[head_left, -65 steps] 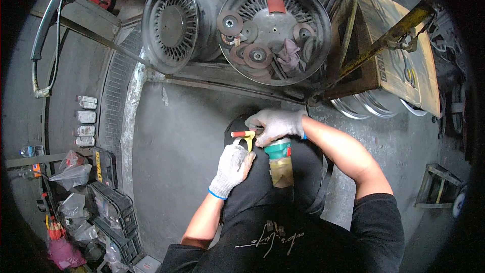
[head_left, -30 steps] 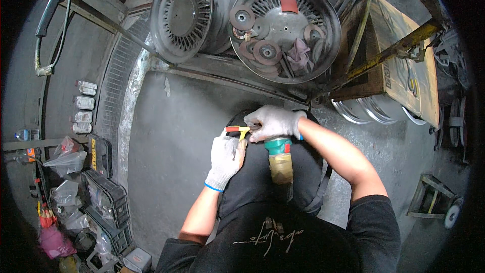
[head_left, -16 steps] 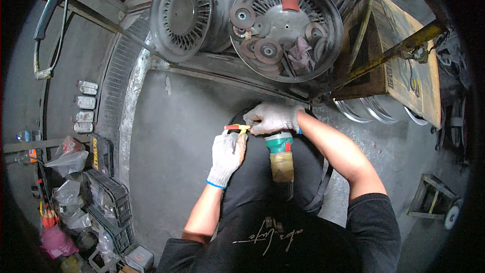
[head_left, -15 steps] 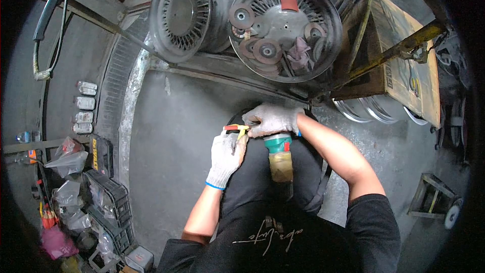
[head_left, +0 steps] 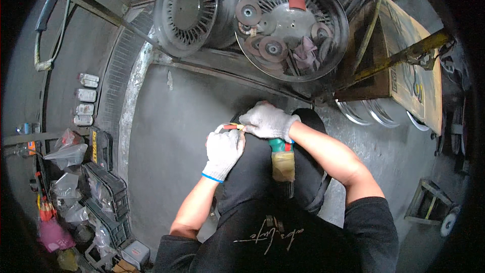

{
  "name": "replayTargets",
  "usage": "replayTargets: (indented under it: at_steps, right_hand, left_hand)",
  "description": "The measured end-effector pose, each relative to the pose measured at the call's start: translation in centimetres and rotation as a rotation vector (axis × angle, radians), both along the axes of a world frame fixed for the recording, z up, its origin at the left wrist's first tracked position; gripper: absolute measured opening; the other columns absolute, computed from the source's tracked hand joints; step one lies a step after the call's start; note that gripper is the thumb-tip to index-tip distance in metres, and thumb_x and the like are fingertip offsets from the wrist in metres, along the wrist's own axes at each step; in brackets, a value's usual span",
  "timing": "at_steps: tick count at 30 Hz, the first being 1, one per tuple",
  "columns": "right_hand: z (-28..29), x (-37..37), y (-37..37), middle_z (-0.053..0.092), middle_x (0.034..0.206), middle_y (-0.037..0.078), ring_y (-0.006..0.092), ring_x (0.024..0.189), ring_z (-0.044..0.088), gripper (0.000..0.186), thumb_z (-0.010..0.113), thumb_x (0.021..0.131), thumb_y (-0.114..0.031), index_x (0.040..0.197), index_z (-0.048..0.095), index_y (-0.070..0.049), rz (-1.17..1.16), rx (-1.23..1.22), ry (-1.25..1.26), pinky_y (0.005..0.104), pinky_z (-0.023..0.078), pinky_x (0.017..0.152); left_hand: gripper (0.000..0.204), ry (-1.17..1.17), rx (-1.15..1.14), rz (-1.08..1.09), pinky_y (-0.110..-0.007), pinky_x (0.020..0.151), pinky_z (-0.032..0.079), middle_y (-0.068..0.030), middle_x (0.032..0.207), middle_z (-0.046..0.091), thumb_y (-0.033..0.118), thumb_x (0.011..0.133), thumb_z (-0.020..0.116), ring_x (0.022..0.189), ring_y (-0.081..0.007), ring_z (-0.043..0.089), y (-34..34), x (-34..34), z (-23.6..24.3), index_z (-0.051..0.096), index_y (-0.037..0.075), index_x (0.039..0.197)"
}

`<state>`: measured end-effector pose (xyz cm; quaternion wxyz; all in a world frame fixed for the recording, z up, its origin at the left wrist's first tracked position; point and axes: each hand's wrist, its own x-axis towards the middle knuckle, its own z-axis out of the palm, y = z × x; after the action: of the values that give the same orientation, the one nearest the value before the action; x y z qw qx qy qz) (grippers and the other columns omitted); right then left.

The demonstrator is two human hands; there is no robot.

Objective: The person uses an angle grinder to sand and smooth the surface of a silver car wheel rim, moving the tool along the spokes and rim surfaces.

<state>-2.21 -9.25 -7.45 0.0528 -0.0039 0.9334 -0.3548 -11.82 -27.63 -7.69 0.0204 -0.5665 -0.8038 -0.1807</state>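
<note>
Left hand [head_left: 223,150] is closed around a small red-and-yellow piece [head_left: 233,127], which pokes out past the gloved fingers, slim end toward the other hand. Right hand [head_left: 269,122] meets it there, fingers curled, back of the glove up; palm side is hidden, so can't tell how tight that grip is or what, if anything, it has hold of. Piece sits between the two hands, above the thighs [head_left: 247,172]. Green power tool [head_left: 283,163] lies just below the right hand, handle end toward the body, midsection wrapped in tan; its head is hidden under the right hand, can't tell if they touch. To do this well, I'd treat the left as the fixture: firm pinch close to the working end, wrist quiet, fine moves from the right only. Thighs look like the natural brace for both forearms. Gloves probably cost some feel on a part this small, so go slow and check by eye; tilting the right wrist a bit should open the view. Risk I'd watch: power tool rolling on the lap, or fingers near its switch. Best if it's unplugged; can't tell from here.
</note>
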Motion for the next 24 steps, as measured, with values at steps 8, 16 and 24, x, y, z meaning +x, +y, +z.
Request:
replayTargets:
  at_steps: [8, 16, 24]
  right_hand:
    - [0.9, 0.7, 0.3, 0.069, 0.084, 0.017, 0.0381, 0.087, 0.067, 0.027, 0.056, 0.095, -0.034, 0.094, 0.068, -0.010, 0.000, 0.084, 0.086, 0.0497, 0.048, 0.083]
    - [0.6, 0.2, -1.2, 0.068, 0.074, 0.015, 0.0375, 0.073, 0.066, 0.031, 0.065, 0.087, -0.040, 0.085, 0.068, -0.009, -0.074, 0.190, 0.248, 0.0475, 0.049, 0.076]
    - [3.8, 3.9, -2.6, 0.060, 0.116, 0.019, 0.0373, 0.108, 0.057, 0.087, 0.075, 0.073, -0.059, 0.135, 0.052, -0.002, -0.388, 0.262, 0.125, 0.0474, 0.042, 0.098]
  left_hand:
    - [0.024, 0.070, -0.443, 0.099, -0.045, 0.067, 0.052, -0.0118, 0.080, 0.070, 0.031, 0.085, 0.067, 0.078, -0.0298, 0.069, -3.3, -4.1, -2.5, 0.070, 0.009, 0.076]
    - [0.027, 0.182, -0.108, 0.163, -0.050, 0.077, 0.049, -0.0180, 0.077, 0.066, 0.028, 0.091, 0.064, 0.078, -0.0406, 0.065, -3.3, -9.4, -2.9, 0.069, 0.003, 0.083]
    - [0.035, -0.113, 0.155, -0.522, -0.051, 0.085, 0.048, -0.0271, 0.101, 0.064, 0.028, 0.089, 0.069, 0.096, -0.0469, 0.061, 9.6, -13.6, 5.3, 0.064, -0.002, 0.105]
